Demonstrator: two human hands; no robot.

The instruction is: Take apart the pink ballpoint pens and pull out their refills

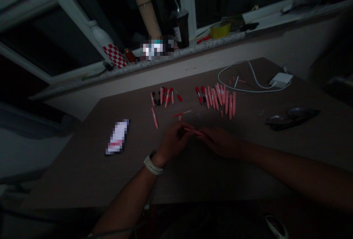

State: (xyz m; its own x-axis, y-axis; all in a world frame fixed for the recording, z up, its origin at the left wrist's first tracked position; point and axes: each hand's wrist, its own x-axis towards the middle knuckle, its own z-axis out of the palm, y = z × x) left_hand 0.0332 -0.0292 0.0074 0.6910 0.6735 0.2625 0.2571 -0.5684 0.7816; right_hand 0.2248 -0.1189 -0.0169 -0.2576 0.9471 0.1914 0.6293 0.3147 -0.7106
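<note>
Near the middle of the brown table [66, 169], the right hand [217, 142] pinches a slim pink plastic pen barrel [191, 131] toward the curled left hand [173, 141], whose grip is shadowed, below rows of pink pens [230, 106].

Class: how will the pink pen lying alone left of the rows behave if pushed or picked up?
The pink pen looks rigid, so it probably won't flex. Its round barrel is likely to roll if pushed across the flat tabletop. Slim, so probably light.
</note>
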